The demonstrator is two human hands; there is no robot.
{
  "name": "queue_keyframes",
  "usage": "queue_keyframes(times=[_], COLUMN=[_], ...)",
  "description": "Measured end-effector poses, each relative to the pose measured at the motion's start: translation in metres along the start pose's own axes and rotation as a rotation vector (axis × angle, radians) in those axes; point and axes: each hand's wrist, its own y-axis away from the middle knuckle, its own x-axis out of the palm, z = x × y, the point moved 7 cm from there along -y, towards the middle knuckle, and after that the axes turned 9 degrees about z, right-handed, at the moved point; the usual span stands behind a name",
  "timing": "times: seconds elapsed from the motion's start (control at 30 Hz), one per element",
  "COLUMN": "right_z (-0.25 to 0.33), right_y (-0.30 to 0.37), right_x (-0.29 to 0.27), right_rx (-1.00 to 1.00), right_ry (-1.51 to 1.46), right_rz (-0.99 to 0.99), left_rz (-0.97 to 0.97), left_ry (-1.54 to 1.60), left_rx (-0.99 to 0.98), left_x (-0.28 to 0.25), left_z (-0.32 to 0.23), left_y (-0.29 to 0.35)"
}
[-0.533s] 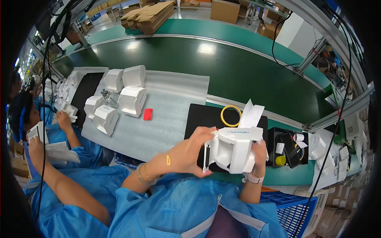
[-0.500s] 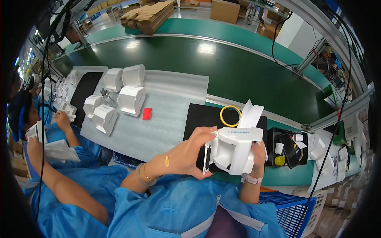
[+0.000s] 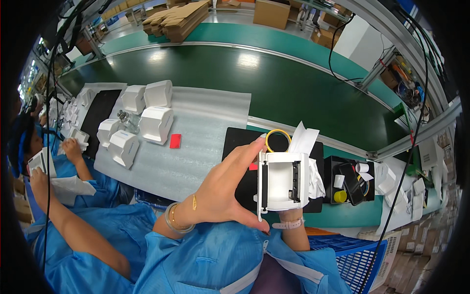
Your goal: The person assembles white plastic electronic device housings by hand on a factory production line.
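A white receipt printer [image 3: 279,181] with its cover open is held up before my chest, its hollow paper bay turned toward me. Along the left edge of the bay runs a black roller; a dark toothed strip lies at its right. My left hand [image 3: 226,188] grips the left side, thumb low and fingers at the top. Beneath and behind the printer is my right hand [image 3: 290,214], mostly hidden, supporting it. A yellow tape ring [image 3: 267,142] and crumpled white paper [image 3: 316,180] lie just beyond on a black mat [image 3: 235,142].
Several white printer housings [image 3: 156,125] stand on a foam sheet [image 3: 205,117] to the left, near a red piece [image 3: 175,141]. To the right is a black bin [image 3: 350,196] of small parts. A blue crate [image 3: 350,255] sits below right. At left, a co-worker handles white parts.
The printer has turned so that its open bay faces me. My right hand has gone from its right side to underneath and behind. My left hand still grips the left side.
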Motion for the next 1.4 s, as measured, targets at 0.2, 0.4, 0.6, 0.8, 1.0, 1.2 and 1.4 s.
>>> queue_keyframes(times=[0.2, 0.4, 0.6, 0.8, 1.0, 1.2, 1.4], right_z=[-0.009, -0.004, 0.003, 0.016, 0.013, 0.043, 0.076], right_y=[0.003, 0.005, 0.006, 0.003, -0.042, -0.055, -0.030], right_x=[0.010, 0.017, 0.006, -0.009, 0.041, 0.127, 0.107], right_rx=[0.085, 0.071, 0.035, 0.094, 0.201, -0.375, 0.072], right_ry=[-0.195, -0.226, -0.117, 0.449, 0.695, 1.709, 1.623], right_rz=[0.070, 0.138, 0.131, -0.065, 0.071, 0.484, 0.299], left_rz=[0.002, 0.045, 0.038, 0.140, -0.439, -0.452, -0.394], left_ry=[-0.094, -0.133, -0.149, -0.088, 0.708, 0.708, 0.774], left_rx=[-0.008, 0.103, 0.183, 0.154, -0.373, -0.202, -0.267], left_x=[0.002, 0.013, 0.022, 0.034, 0.037, 0.022, 0.059], left_z=[-0.012, -0.022, -0.030, -0.011, 0.044, 0.049, 0.050], left_y=[-0.003, 0.004, 0.010, 0.009, 0.046, 0.065, 0.042])
